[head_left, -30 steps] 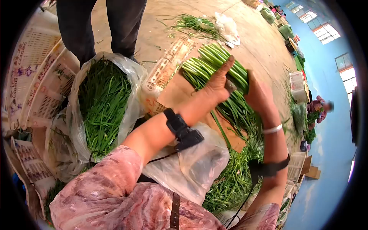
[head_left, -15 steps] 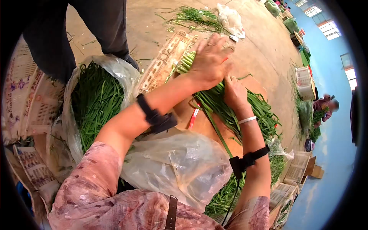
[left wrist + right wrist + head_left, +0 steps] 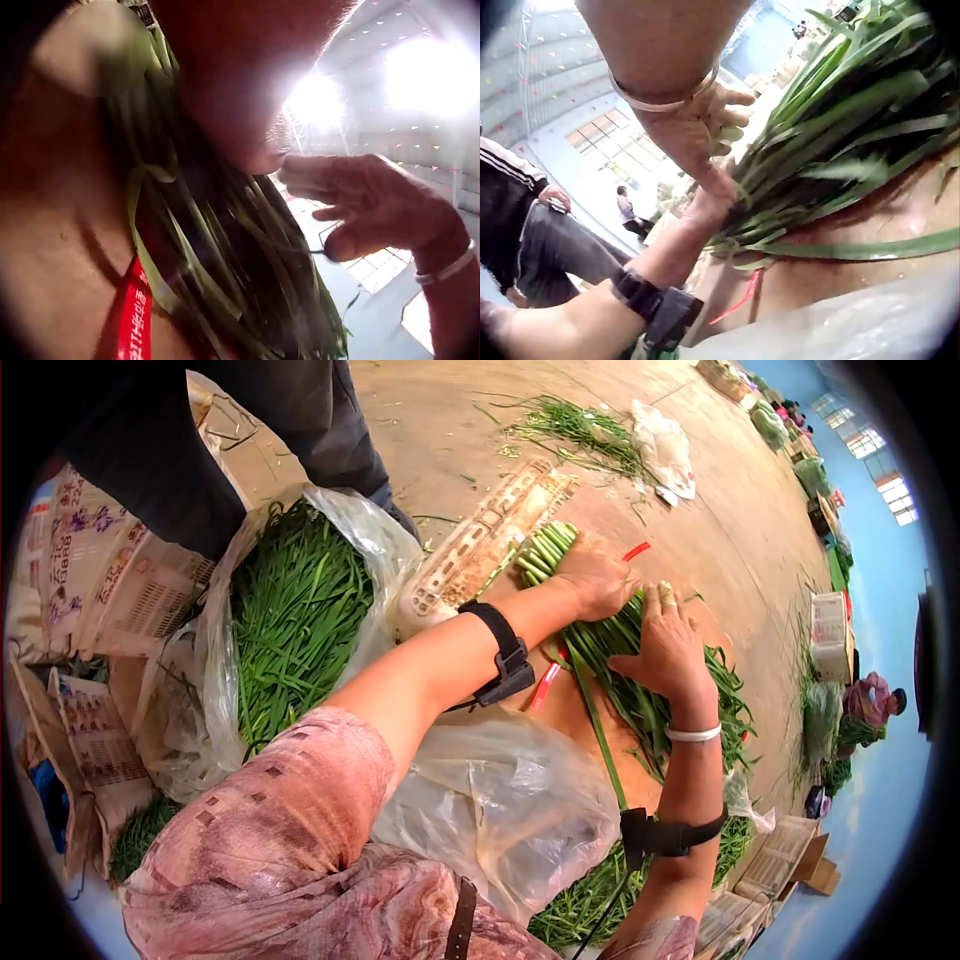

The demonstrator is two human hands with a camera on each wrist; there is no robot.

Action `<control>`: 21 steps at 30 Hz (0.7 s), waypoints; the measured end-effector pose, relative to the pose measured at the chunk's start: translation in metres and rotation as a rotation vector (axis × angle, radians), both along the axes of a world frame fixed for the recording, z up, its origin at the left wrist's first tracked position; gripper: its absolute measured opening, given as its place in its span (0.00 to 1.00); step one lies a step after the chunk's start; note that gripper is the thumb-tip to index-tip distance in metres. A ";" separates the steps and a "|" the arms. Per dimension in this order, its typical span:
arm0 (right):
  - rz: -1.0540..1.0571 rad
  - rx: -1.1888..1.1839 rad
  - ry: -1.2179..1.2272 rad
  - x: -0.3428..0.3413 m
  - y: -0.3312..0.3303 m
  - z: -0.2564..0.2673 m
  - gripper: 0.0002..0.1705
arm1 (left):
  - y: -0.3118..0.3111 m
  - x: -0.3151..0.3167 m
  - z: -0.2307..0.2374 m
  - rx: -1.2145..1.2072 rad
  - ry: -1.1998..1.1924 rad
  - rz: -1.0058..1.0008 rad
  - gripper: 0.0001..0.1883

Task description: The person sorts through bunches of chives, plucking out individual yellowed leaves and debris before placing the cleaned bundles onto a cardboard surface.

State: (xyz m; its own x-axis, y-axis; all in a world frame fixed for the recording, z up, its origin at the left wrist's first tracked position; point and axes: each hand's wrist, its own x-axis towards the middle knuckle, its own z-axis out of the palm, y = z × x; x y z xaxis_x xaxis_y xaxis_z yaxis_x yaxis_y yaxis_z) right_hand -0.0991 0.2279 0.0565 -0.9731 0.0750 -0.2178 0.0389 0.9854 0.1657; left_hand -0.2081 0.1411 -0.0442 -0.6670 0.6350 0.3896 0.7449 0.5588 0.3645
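A bunch of long green chives (image 3: 612, 660) lies on a brown board, its cut stem ends (image 3: 546, 548) toward the far left. My left hand (image 3: 597, 575) grips the bunch just below those ends, fingers curled over it. A printed red strip (image 3: 545, 686) lies under the bunch; its other end sticks out beyond my left hand. My right hand (image 3: 668, 645), with fingers extended and thumb spread, is at the leafy part beside my left hand. In the right wrist view the leaves (image 3: 840, 127) fan out past my right hand (image 3: 697, 127).
A plastic bag (image 3: 215, 630) full of greens stands at left, near a person's dark-trousered legs (image 3: 330, 440). A dirty white crate edge (image 3: 470, 555) borders the board. Clear plastic sheeting (image 3: 490, 790) covers the near side. Loose greens (image 3: 580, 430) and a white bag (image 3: 662, 445) lie beyond.
The bunch, first held up between both hands, was laid down on the board, and the red strip came into view. My left hand lowered onto the stems; my right hand's fingers straightened.
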 end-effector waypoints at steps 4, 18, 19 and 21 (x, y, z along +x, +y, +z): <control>-0.004 -0.159 0.130 -0.011 0.012 -0.034 0.63 | 0.004 0.006 -0.005 0.125 0.061 -0.020 0.17; 0.006 -0.405 0.162 -0.032 0.046 -0.077 0.62 | -0.037 0.003 0.026 0.626 0.159 -0.206 0.23; -0.028 -0.420 0.173 -0.030 0.045 -0.077 0.67 | -0.069 0.009 0.041 0.705 0.059 -0.281 0.22; 0.038 -0.472 0.215 -0.027 0.038 -0.068 0.74 | -0.143 0.021 0.040 0.770 -0.070 -0.289 0.22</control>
State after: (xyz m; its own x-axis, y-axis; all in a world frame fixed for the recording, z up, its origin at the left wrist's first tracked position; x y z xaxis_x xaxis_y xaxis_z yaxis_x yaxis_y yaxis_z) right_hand -0.1265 0.2657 -0.0112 -0.9997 -0.0192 -0.0146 -0.0139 0.9522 -0.3050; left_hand -0.1869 -0.0017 -0.0037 -0.5574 0.3569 0.7496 0.7823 -0.0767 0.6182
